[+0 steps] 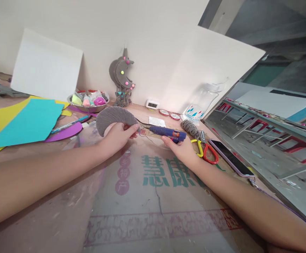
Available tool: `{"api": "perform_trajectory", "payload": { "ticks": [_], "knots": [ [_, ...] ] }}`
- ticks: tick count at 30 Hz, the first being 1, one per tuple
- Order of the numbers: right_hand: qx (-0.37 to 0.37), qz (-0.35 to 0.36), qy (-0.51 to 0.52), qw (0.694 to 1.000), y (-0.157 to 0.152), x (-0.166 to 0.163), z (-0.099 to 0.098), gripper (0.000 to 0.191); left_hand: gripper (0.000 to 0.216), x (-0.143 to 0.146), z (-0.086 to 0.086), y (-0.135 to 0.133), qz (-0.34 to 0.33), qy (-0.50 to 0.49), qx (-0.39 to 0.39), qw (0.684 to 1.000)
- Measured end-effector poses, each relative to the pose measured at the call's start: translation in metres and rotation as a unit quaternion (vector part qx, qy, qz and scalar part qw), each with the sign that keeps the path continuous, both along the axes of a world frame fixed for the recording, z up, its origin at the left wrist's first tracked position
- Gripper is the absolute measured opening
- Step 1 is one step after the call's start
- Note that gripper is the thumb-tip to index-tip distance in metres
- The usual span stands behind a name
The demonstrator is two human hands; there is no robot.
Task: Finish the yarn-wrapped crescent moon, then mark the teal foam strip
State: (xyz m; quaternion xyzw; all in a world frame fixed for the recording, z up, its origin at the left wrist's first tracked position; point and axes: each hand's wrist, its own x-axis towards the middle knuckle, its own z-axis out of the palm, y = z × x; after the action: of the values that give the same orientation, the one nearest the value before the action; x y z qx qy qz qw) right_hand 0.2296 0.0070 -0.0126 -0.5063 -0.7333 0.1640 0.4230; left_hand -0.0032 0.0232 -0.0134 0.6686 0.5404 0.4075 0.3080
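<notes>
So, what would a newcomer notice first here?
Probably the blue glue gun in the right hand, mid-picture, its nozzle toward the grey crescent in the left hand. Behind them, a moon-shaped ornament with bright balls stands out against the pale wall; at left, a turquoise sheet glows.

Left grip (120, 136) pinches; right grip (180, 147) curls closed.

The single camera is worn on the person's head and looks forward and down over the table (42, 221). It sits close above, gazing along the left forearm (45, 182) and right forearm (229, 186). Its wide view reaches the far edge, where a white wall (163, 52) rises, and past the right edge to the floor (242, 144).
</notes>
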Motion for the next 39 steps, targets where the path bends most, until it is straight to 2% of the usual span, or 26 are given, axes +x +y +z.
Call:
{"api": "perform_trajectory", "payload": {
  "ticks": [4,8,11,15,20,24,26,28,30,32,33,35,37,39],
  "knots": [
    [0.0,-0.016,0.019,1.0,0.004,0.001,0.014,0.033,0.052,0.0,0.001,0.0,0.0,0.01,0.003,1.0],
    [0.03,-0.01,0.004,1.0,0.027,0.018,0.02,0.031,0.053,0.0,0.001,0.0,-0.001,0.036,0.007,0.999],
    [0.06,-0.074,-0.034,0.995,0.05,0.04,0.012,0.037,0.054,0.001,0.0,0.001,-0.001,0.047,0.006,0.999],
    [0.028,-0.142,-0.084,0.986,0.072,0.064,-0.004,0.039,0.054,0.001,-0.002,0.001,-0.011,0.035,-0.01,0.999],
    [0.004,-0.147,-0.105,0.984,0.086,0.072,-0.014,0.035,0.052,0.003,-0.001,0.0,-0.011,0.042,-0.016,0.999],
    [0.003,-0.145,-0.09,0.985,0.088,0.073,-0.017,0.046,0.051,0.003,0.001,-0.002,-0.014,0.045,-0.032,0.998],
    [0.049,-0.156,-0.058,0.985,0.083,0.072,-0.014,0.057,0.051,0.003,0.001,-0.002,-0.011,0.056,-0.03,0.998],
    [0.136,-0.163,-0.027,0.977,0.073,0.068,-0.007,0.06,0.051,0.003,0.001,-0.002,-0.005,0.069,-0.02,0.997],
    [0.215,-0.147,-0.023,0.965,0.06,0.057,0.004,0.051,0.05,0.003,0.002,-0.003,-0.004,0.083,-0.011,0.996],
    [0.243,-0.125,-0.043,0.961,0.044,0.041,0.015,0.038,0.049,0.003,0.005,-0.004,-0.006,0.097,-0.011,0.995],
    [0.237,-0.115,-0.053,0.963,0.035,0.031,0.019,0.03,0.049,0.003,0.007,-0.005,-0.006,0.104,-0.012,0.995],
    [0.169,-0.07,-0.078,0.98,0.018,0.009,0.023,0.018,0.047,0.004,0.01,-0.007,-0.007,0.113,-0.012,0.993],
    [0.052,-0.013,-0.082,0.995,0.001,-0.012,0.021,0.024,0.046,0.004,0.011,-0.008,-0.011,0.118,-0.006,0.993],
    [-0.037,0.044,-0.076,0.995,-0.012,-0.027,0.014,0.035,0.047,0.004,0.011,-0.008,-0.023,0.117,0.002,0.993]
  ]
}}
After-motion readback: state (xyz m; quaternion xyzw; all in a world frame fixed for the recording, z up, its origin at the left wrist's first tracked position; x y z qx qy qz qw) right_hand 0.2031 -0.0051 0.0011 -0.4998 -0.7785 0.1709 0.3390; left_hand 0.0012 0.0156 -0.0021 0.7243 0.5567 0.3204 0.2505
